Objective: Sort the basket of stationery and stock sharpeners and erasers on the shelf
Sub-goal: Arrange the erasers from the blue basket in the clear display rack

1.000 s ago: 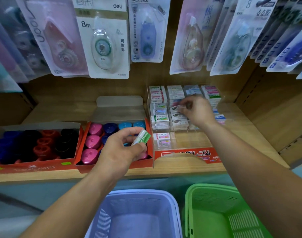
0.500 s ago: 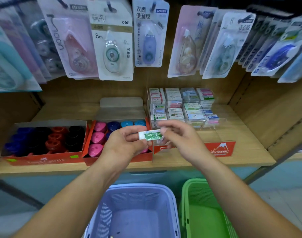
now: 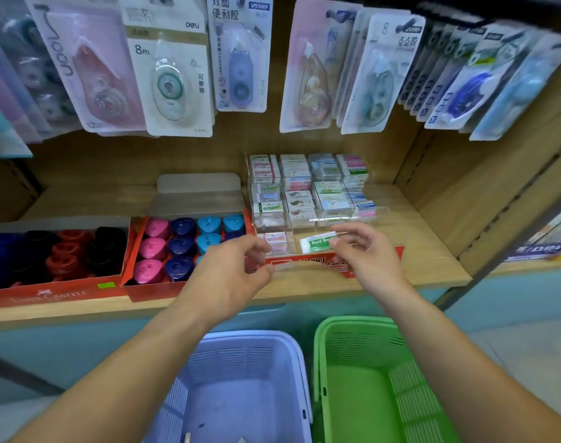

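Lilac basket (image 3: 250, 338): nearest, low centre; slotted plastic walls, rounded rim.
Green basket (image 3: 352, 324): just beside the lilac one on its right; same slotted plastic.
Left hand (image 3: 228, 276): forearm reaches up from the lower left. The fingers are loosely curled with thumb and forefinger apart and hold nothing. It hovers over the shelf's front edge, beside the right corner of the pink-and-blue sharpener box.
Right hand (image 3: 371, 254): forearm comes in from the lower right, palm turned left. Thumb and fingertips pinch the right end of the eraser; the other fingers are spread loosely.
Eraser (image 3: 317, 243): small white block in a green printed sleeve, tilted slightly, held over the front row of the clear case.
Clear case (image 3: 274, 222): transparent plastic, stepped compartments stacked with small wrapped erasers; red printed strip along its front.
Sharpener box (image 3: 135, 284): red card; rounded pink, navy and light-blue sharpeners in rows.
Second box (image 3: 55, 290): red card, to the left; black, red and blue sharpeners.
Shelf (image 3: 416, 244): pale wood-grain board.
Hanging packs (image 3: 170, 75): farthest; blister-carded tape dispensers on pegs.
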A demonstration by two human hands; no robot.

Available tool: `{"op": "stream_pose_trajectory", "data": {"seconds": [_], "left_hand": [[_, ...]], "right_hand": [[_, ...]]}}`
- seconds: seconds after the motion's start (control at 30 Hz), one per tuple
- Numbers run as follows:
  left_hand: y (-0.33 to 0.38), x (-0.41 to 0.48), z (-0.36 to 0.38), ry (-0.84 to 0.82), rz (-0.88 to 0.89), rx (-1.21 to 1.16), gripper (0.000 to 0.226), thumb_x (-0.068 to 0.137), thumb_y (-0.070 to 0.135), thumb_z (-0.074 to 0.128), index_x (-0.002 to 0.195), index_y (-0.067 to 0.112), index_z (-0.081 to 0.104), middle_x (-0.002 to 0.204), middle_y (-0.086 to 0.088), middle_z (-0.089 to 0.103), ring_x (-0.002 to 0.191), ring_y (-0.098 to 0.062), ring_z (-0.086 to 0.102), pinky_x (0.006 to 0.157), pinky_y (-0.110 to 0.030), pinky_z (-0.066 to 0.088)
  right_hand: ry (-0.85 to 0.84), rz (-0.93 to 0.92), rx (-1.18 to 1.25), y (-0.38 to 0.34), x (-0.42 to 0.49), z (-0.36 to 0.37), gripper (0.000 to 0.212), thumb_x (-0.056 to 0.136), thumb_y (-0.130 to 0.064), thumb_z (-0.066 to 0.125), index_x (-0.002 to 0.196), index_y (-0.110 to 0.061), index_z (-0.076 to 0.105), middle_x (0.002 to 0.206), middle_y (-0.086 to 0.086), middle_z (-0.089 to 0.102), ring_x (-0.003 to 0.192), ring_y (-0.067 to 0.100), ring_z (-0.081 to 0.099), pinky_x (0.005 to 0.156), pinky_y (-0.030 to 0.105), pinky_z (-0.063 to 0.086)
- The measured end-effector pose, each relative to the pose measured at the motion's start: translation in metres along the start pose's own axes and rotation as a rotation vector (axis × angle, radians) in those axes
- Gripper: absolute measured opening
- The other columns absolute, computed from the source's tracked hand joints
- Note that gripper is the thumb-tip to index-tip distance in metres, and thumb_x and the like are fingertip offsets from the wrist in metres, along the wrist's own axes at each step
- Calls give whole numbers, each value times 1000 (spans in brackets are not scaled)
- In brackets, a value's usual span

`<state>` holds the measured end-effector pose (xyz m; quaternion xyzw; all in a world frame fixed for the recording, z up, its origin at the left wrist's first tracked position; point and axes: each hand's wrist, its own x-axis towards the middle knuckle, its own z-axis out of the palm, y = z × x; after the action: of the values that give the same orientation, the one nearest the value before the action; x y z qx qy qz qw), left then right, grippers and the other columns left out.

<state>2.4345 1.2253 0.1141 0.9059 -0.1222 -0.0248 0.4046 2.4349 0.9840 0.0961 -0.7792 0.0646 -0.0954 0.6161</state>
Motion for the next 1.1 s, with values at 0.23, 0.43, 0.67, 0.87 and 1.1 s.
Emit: {"op": "stream_pose_trajectory", "data": {"seconds": [0.23,0.43,0.67,0.87,1.1], "left_hand": [[5,14,22,-26,98,214,52,89,39,68,140,32,56,144,12,50,133,-9,45,105,-21,32],[-9,25,31,-6,89,249,55,88,43,68,141,38,53,150,23,40,139,-3,36,111,-23,30],[-25,28,28,-8,129,245,49,89,47,67,136,44,55,145,33,39,136,4,38,112,-27,37],[-28,29,32,-3,170,289,46,89,46,65,134,42,57,146,31,39,138,5,34,114,-25,36],[-28,27,30,-27,177,299,46,92,48,62,137,42,54,146,31,38,139,6,33,111,-24,36]], "right_hand": [[359,-65,-137,10,90,-67,18,92,-13,71,109,-17,67,81,-1,70,59,5,62,60,25,51],[287,-157,-606,19,153,-83,18,89,-26,73,107,-22,73,90,-11,69,82,5,62,75,21,50],[219,-203,-703,27,169,-85,18,89,-28,73,105,-20,76,93,-7,72,76,-3,61,64,3,43],[195,-317,-871,35,164,-81,23,91,-32,71,110,-21,74,106,-4,73,94,15,67,80,29,55],[304,-251,-784,40,145,-80,25,92,-26,68,115,-19,73,115,3,62,102,22,63,84,30,49]]}}
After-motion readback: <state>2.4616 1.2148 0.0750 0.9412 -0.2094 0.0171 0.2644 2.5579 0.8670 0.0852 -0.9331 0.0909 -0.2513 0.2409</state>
